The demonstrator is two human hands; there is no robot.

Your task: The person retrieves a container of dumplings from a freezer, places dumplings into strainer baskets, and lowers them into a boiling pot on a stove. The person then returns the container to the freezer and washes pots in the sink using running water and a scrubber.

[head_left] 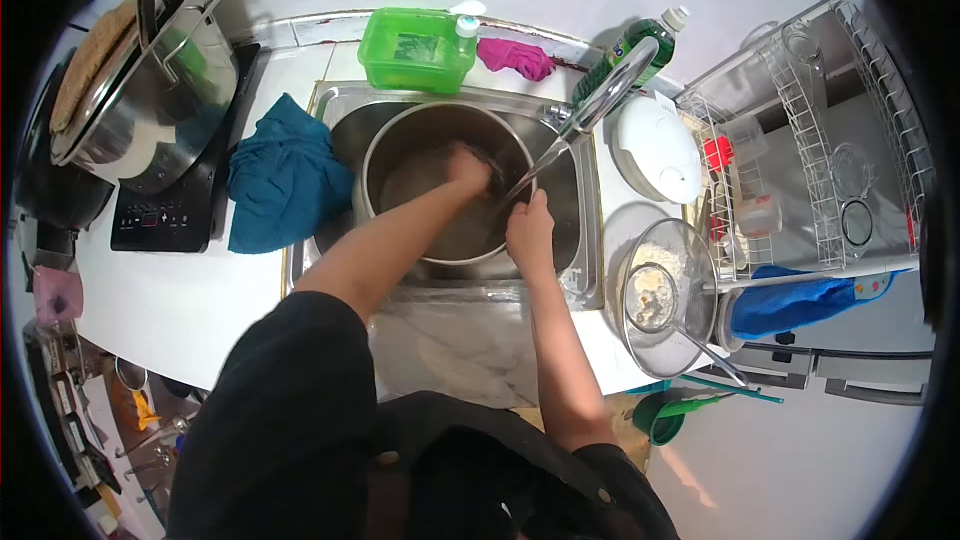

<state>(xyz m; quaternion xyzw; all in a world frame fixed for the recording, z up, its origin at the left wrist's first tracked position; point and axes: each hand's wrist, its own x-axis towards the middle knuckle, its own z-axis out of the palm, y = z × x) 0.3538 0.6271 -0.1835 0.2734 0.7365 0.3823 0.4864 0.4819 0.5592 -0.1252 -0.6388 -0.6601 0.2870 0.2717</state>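
Observation:
A large metal pot [378, 225] stands in the sink [345, 270] beneath the faucet [620, 75], with cloudy water inside. My left hand [466, 166] is down inside the pot near its right inner wall, slightly blurred. Its fingers are curled against something dark that I cannot make out. At the pot's right rim, my right hand [530, 231] grips the edge, fingers closed on it. A stream of water falls from the faucet into the pot between both hands.
Left of the sink lie a teal cloth [285, 180] and a black induction cooker [160, 220] bearing a steel pot [165, 100]. Behind stand a green tub [400, 65] and dish soap bottle [640, 55]. Strainers [665, 310] and a dish rack [815, 160] are right.

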